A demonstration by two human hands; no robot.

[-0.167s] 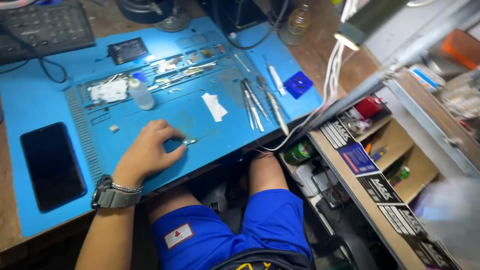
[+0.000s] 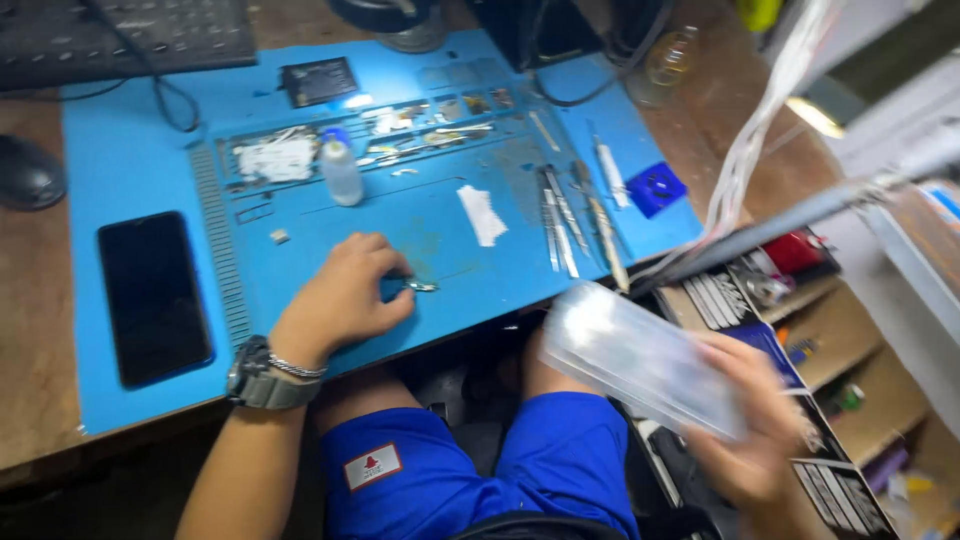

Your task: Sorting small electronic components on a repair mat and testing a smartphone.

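Note:
My left hand [image 2: 345,298] rests on the blue work mat [image 2: 140,150], wearing a wristwatch and bracelet. Its fingers are curled and pinch a small metal part [image 2: 421,287] against the mat. My right hand [image 2: 755,425] is low at the right, above my knee, gripping a clear plastic packet [image 2: 640,357]; both are blurred by motion. A black smartphone [image 2: 153,296] lies face up on the mat left of my left hand.
Tweezers and metal tools [image 2: 575,220] lie on the mat's right side beside a white paper scrap [image 2: 482,214]. A small white bottle [image 2: 341,171], a blue square block [image 2: 655,188], a keyboard [image 2: 120,35] and a mouse [image 2: 28,172] are about. Shelves with boxes [image 2: 790,300] stand right.
My right hand has come into view at the lower right holding the clear packet. My left hand stays on the mat at the small part.

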